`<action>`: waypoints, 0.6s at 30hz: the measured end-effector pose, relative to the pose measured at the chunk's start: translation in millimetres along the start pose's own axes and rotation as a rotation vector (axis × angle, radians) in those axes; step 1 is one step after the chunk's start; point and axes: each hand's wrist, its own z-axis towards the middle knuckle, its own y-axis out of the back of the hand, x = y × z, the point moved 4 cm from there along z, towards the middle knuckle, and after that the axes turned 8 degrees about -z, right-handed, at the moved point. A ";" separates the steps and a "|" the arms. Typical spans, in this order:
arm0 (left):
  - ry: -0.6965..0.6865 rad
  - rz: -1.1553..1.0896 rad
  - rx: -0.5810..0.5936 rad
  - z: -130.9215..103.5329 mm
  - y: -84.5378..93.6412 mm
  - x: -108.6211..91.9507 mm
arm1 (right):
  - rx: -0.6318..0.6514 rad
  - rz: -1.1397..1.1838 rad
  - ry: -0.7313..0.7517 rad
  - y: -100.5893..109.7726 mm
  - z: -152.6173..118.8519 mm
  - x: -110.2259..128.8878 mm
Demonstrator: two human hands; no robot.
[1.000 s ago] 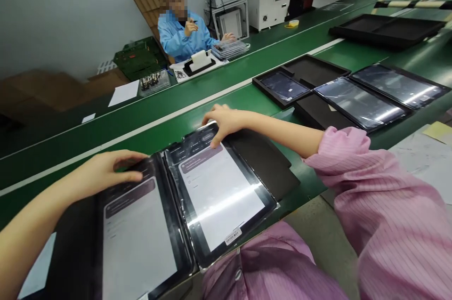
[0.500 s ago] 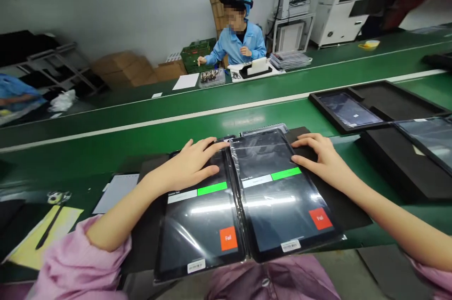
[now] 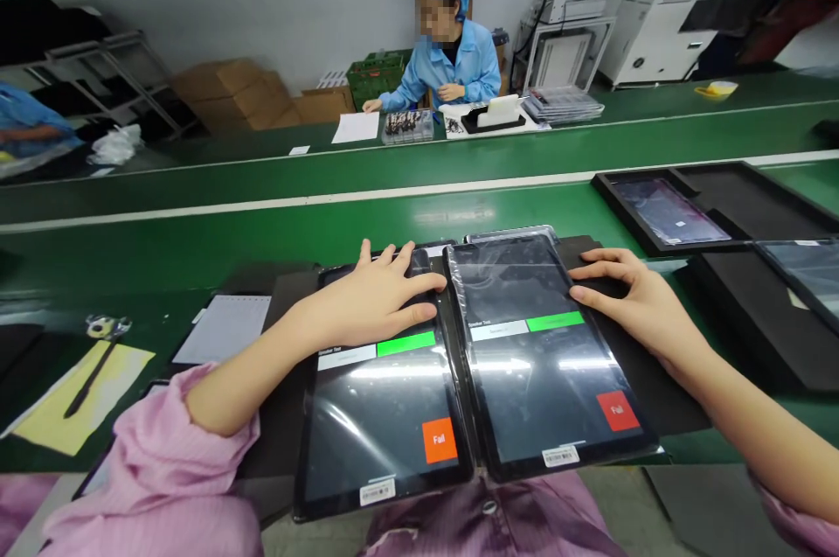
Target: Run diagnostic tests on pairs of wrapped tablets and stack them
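Note:
Two tablets lie side by side in front of me, each with a lit screen reading "Speaker Test", a green bar and a red "Fail" square. My left hand [image 3: 373, 295] lies spread over the upper part of the left tablet [image 3: 373, 404], with its fingertips near the top edge. At the upper right edge of the right tablet [image 3: 544, 391], my right hand [image 3: 622, 286] rests with thumb and forefinger against the side, fingers apart and slightly bent. Clear film covers the right tablet. Dark foam [image 3: 662, 400] lies beneath the tablets.
On the right are a black foam tray [image 3: 780, 198] with a tablet inside and a dark box [image 3: 753, 321]. To the left lie a white sheet [image 3: 226, 328] and a yellow paper [image 3: 124, 373] with a black pen. Opposite sits a co-worker in blue [image 3: 481, 67].
My view has shifted slightly. My left fingers are more spread and the thumb lies higher, above the green bar. My right hand stays at the right tablet's edge. The co-worker's hand has lowered onto the paper.

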 end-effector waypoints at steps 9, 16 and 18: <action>-0.031 -0.036 -0.075 2.6 4.2 1.4 | 0.042 -0.029 -0.023 -0.9 -2.7 -3.6; 0.000 -0.024 -0.108 7.9 1.4 -3.2 | 0.053 -0.032 0.029 0.6 -2.3 -3.7; -0.006 -0.034 -0.108 9.7 2.8 -1.1 | 0.053 -0.030 0.025 -0.5 -2.3 -3.4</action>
